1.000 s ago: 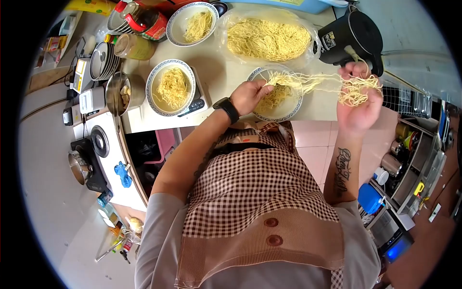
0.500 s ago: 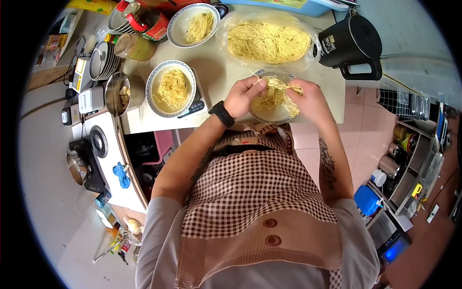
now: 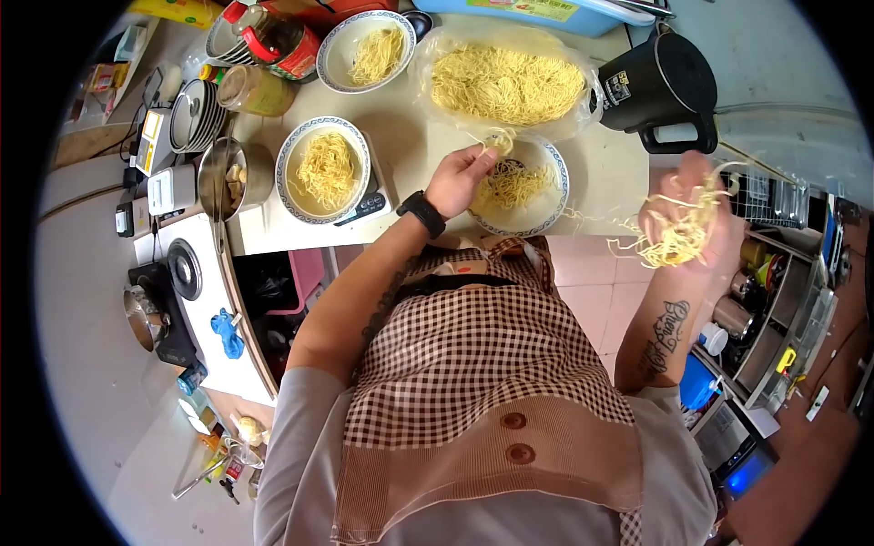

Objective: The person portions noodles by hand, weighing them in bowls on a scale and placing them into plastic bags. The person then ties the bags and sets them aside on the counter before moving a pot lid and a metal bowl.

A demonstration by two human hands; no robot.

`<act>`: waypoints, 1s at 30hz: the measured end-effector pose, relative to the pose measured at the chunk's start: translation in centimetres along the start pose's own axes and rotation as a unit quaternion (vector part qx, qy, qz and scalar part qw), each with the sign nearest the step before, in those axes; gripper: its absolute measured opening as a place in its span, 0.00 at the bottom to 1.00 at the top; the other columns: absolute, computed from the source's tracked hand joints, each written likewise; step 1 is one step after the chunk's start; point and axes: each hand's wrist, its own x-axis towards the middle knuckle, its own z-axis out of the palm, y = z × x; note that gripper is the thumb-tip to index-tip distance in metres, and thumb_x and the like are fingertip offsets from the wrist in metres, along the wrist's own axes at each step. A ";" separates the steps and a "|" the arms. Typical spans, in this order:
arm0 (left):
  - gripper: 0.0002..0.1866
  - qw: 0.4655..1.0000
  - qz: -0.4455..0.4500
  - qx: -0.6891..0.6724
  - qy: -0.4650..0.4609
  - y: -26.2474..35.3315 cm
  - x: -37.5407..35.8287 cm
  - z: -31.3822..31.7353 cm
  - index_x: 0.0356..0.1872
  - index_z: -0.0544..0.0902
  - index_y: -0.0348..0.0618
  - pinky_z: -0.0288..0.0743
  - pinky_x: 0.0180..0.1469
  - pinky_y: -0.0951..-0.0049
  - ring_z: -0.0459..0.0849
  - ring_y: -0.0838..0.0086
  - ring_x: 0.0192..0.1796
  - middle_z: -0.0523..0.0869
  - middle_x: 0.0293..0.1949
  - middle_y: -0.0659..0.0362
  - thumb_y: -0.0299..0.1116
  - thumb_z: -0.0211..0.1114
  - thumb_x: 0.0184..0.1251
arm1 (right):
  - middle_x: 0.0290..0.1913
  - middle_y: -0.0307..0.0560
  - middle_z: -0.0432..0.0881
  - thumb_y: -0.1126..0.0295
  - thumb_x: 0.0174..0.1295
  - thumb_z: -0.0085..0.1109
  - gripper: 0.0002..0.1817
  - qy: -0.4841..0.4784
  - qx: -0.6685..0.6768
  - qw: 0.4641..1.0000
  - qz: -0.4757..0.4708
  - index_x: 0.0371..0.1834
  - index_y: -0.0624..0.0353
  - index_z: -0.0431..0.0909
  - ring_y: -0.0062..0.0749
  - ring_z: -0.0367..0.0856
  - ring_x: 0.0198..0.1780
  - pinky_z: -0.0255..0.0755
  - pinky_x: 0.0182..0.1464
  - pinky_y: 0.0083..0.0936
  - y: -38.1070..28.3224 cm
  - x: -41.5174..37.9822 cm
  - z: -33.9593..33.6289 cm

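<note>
The left hand (image 3: pixel 462 178) pinches a few noodles (image 3: pixel 498 141) just above the bowl (image 3: pixel 557 196) beside it. The right hand (image 3: pixel 694 214), off past the table (image 3: pixel 410 136) edge, grips a noodle clump (image 3: pixel 678 238), strands dangling

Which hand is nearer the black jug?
Right. The right hand, clutching noodles, is just below the black jug; the left hand is farther off, over the bowl.

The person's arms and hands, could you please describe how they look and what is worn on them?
Both hands are bare, left hand and right hand. A black watch circles the left wrist. A dark script tattoo marks the right forearm. Short grey sleeves cover the upper arms.
</note>
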 end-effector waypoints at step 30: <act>0.15 0.921 0.281 0.217 0.159 -6.9 2.2 5.9 0.43 0.87 0.43 0.77 0.57 0.53 0.85 0.50 0.52 0.87 0.46 0.47 0.39 0.58 0.66 | 0.49 0.59 0.86 0.56 0.68 0.58 0.24 -0.140 -0.756 0.615 0.175 0.60 0.62 0.78 0.45 0.84 0.51 0.75 0.55 0.32 27.6 19.7 4.1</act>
